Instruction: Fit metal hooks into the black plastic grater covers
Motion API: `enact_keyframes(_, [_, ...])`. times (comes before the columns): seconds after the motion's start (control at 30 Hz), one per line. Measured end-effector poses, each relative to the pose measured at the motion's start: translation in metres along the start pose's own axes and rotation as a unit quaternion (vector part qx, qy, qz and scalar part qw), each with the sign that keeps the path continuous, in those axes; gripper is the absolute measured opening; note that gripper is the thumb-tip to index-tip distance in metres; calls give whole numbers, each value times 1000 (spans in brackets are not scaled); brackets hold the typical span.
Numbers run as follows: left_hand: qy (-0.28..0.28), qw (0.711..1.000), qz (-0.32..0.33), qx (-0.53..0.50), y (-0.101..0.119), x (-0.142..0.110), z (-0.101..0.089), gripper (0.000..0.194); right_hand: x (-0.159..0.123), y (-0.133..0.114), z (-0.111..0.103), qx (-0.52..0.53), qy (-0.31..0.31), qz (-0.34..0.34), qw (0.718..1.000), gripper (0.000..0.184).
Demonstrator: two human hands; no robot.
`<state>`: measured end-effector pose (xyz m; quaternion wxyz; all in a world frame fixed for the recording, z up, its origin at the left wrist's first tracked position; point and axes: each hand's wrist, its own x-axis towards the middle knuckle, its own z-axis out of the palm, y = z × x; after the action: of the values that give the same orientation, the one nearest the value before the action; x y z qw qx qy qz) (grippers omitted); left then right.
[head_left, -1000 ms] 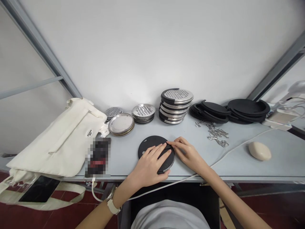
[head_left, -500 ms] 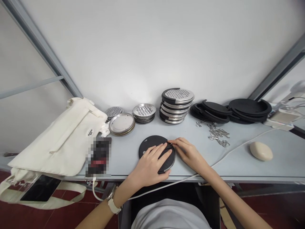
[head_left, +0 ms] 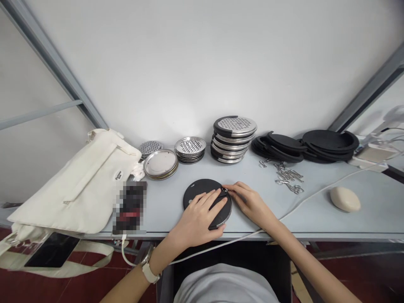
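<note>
A round black disc [head_left: 197,190] with a thin metal edge at its lower right lies on the grey table near the front. My left hand [head_left: 201,214] rests on top of it with fingers stretched out and flat. At the disc's right edge, my right hand [head_left: 249,201] pinches a small metal hook [head_left: 224,190] between thumb and forefinger. The hook sits against the disc's upper right rim; its far end is partly covered by the fingers. Similar small metal hooks [head_left: 288,176] lie in a loose pile to the right.
Along the wall stand grater plates [head_left: 190,146], plain metal discs [head_left: 160,163], a tall stack of black-rimmed graters [head_left: 235,141] and black holders [head_left: 285,143]. A white bag [head_left: 72,185] and a blurred phone [head_left: 130,208] are left. A white cable [head_left: 311,194] passes a cream rounded object [head_left: 345,199].
The view has shifted very slightly. Both hands keep their places on the disc, and the metal hook at its edge shows a little more clearly.
</note>
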<state>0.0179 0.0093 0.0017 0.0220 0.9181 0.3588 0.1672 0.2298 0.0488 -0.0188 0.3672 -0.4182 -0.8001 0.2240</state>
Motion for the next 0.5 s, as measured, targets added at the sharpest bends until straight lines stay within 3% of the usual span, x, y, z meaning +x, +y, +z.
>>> enact_keyframes(0.5, [5, 1000, 0, 0, -1, -1, 1, 62, 0, -2, -1, -5, -16, -3, 1000, 32])
